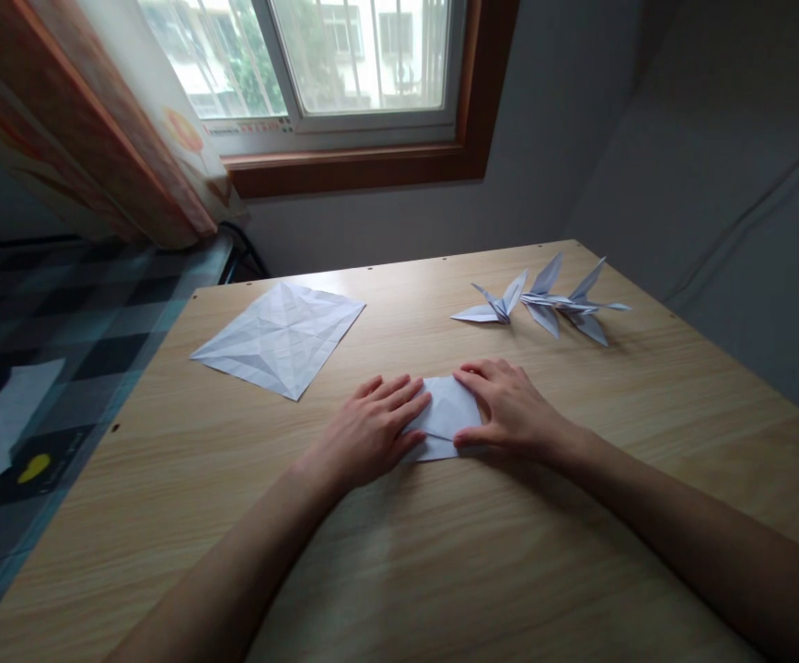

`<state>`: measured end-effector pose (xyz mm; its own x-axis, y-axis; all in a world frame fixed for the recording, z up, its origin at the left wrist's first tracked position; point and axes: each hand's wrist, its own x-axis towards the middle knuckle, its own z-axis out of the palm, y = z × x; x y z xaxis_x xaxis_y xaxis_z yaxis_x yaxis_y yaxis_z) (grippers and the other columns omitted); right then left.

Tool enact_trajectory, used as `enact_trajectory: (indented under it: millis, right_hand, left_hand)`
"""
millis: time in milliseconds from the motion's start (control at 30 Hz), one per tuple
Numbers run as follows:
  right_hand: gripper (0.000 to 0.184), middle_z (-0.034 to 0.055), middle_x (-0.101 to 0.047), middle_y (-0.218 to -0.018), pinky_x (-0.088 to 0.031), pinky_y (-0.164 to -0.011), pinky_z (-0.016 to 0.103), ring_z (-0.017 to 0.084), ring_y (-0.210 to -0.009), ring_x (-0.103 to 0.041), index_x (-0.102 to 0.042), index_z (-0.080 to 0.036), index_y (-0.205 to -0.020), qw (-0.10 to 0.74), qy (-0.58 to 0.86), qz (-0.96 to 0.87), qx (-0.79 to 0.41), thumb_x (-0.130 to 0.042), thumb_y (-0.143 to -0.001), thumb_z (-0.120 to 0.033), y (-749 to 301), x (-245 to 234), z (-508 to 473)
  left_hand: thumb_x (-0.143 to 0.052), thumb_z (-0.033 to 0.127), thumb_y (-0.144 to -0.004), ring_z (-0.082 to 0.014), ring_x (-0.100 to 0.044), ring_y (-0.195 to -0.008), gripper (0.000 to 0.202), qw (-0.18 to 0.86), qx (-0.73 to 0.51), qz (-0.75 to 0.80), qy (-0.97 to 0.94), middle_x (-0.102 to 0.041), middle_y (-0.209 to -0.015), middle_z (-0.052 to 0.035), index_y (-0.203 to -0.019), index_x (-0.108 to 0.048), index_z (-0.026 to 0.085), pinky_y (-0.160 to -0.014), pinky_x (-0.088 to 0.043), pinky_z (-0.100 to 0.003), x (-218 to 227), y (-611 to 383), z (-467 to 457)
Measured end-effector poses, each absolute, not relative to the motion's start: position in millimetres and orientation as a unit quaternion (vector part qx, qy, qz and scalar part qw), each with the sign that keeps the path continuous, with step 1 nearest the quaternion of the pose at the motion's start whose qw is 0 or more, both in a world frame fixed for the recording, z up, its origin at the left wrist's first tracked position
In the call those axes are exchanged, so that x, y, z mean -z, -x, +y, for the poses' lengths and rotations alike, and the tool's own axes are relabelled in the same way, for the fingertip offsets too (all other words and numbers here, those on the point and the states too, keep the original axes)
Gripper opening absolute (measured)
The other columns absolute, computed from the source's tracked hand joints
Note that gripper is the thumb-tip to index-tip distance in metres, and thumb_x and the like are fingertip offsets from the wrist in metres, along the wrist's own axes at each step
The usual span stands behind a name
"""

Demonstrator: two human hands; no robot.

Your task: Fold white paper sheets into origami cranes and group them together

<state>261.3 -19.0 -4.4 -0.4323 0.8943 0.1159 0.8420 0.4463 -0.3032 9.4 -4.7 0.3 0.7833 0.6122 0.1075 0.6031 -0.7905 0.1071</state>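
A small folded sheet of white paper (446,410) lies on the wooden table, with a crease line across its lower part. My left hand (376,428) rests flat over the paper's left side, fingers stretched out and together, thumb near the lower edge. On the right side, my right hand (510,405) grips the paper, its forefinger at the top corner and its thumb on the lower right. Part of the paper is hidden under both hands.
An unfolded creased white sheet (282,336) lies at the back left of the table (303,571). Several folded paper cranes (572,304) stand at the back right. To the left is a checked cloth (116,345) with white paper (5,414) on it. A window (364,55) and curtain (96,110) are behind.
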Motion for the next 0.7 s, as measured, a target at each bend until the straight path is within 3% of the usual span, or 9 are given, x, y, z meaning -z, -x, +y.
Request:
enact_trajectory:
  millis: [100, 267, 533, 700]
  right_hand:
    - [0.086, 0.0179, -0.061, -0.122, -0.042, -0.096, 0.050, 0.036, -0.113, -0.054, -0.058, -0.013, -0.129, 0.149, 0.542, -0.819, -0.114, -0.079, -0.061, -0.062, -264, 4, -16]
    - [0.067, 0.0111, -0.067, -0.105, -0.044, -0.086, 0.040, 0.028, -0.096, -0.060, -0.063, -0.017, -0.120, 0.174, 0.561, -0.786, -0.193, -0.084, -0.063, -0.043, -264, 1, -14]
    - [0.061, 0.0015, -0.067, -0.087, -0.041, -0.071, 0.030, 0.020, -0.078, -0.060, -0.063, -0.020, -0.122, 0.200, 0.594, -0.726, -0.284, -0.081, -0.065, -0.027, -257, -8, -20]
    - [0.026, 0.0026, -0.067, -0.081, -0.042, -0.074, 0.033, 0.022, -0.081, -0.060, -0.070, -0.018, -0.091, 0.216, 0.606, -0.714, -0.278, -0.078, -0.068, -0.026, -256, -4, -20]
  left_hand:
    - [-0.040, 0.036, -0.099, -0.0266, -0.051, -0.129, 0.038, 0.028, -0.092, 0.327, -0.940, -0.056, -0.141, -0.0075, -0.130, -0.058, 0.024, -0.106, -0.038, -0.047, 0, -9, -5]
    - [-0.048, 0.032, -0.096, -0.0276, -0.053, -0.123, 0.032, 0.027, -0.133, 0.334, -0.933, -0.060, -0.134, -0.0085, -0.124, -0.062, 0.026, -0.102, -0.042, -0.047, 4, -8, -3]
    - [-0.056, 0.034, -0.091, -0.0308, -0.048, -0.128, 0.042, 0.055, -0.136, 0.357, -0.922, -0.057, -0.137, -0.0128, -0.131, -0.056, 0.019, -0.104, -0.041, -0.050, 4, -9, -3]
    - [-0.058, 0.034, -0.090, -0.0306, -0.049, -0.127, 0.045, 0.071, -0.146, 0.364, -0.917, -0.057, -0.136, -0.0134, -0.132, -0.054, 0.019, -0.104, -0.042, -0.050, 4, -9, -4]
